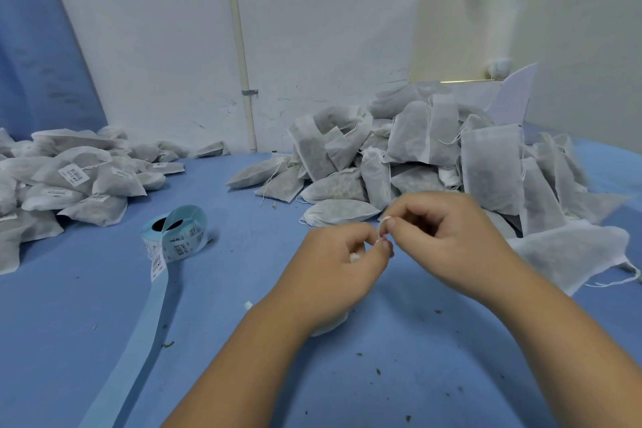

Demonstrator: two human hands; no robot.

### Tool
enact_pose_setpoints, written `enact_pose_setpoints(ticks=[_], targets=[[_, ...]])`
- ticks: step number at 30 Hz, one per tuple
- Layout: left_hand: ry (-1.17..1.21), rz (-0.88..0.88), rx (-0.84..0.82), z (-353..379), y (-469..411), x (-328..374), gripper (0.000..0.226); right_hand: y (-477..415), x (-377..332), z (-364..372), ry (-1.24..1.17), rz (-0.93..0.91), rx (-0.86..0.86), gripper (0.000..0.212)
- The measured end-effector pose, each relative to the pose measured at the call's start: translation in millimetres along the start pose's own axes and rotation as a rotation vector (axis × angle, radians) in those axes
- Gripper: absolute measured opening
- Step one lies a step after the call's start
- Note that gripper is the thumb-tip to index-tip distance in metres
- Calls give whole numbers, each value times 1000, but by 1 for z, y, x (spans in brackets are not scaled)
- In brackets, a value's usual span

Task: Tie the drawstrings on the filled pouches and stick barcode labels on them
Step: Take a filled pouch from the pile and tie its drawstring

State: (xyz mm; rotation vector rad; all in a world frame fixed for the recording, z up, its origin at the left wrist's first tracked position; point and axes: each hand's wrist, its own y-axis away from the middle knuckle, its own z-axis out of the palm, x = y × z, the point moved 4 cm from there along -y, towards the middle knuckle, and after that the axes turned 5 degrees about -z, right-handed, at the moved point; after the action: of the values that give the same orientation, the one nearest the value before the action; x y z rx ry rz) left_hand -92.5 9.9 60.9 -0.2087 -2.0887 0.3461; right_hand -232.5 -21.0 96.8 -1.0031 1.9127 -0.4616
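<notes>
1. The left hand [340, 264] has its fingers curled and pinches a white drawstring [382, 231] between thumb and fingertips.
2. The right hand [448, 236] pinches the same drawstring just beside the left, with the fingertips of both hands touching.
3. The pouch [330, 323] lies on the blue table [243, 375] under the left hand and is mostly hidden.
4. A heap of filled pouches [417, 149] with loose strings sits behind the hands, against the wall.
5. The pile of labelled pouches [69, 177] lies at the far left.
6. The roll of barcode labels [177, 233] stands between the pile of labelled pouches and the hands, its blue backing strip [139, 340] trailing toward the near edge.
</notes>
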Motion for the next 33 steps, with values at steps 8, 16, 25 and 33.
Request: enact_pose_setpoints(ticks=[8, 16, 25, 33], targets=[[302, -86, -64, 1, 2, 13, 26, -2, 21, 1, -184, 218, 88, 19], [707, -262, -111, -8, -2, 5, 24, 0, 21, 9, -94, 292, 54, 9], [880, -229, -68, -19, -9, 6, 19, -1, 8, 5, -299, 231, 180, 16], [803, -233, 56, -34, -10, 9, 34, 6, 0, 34, -340, 289, -169, 32]])
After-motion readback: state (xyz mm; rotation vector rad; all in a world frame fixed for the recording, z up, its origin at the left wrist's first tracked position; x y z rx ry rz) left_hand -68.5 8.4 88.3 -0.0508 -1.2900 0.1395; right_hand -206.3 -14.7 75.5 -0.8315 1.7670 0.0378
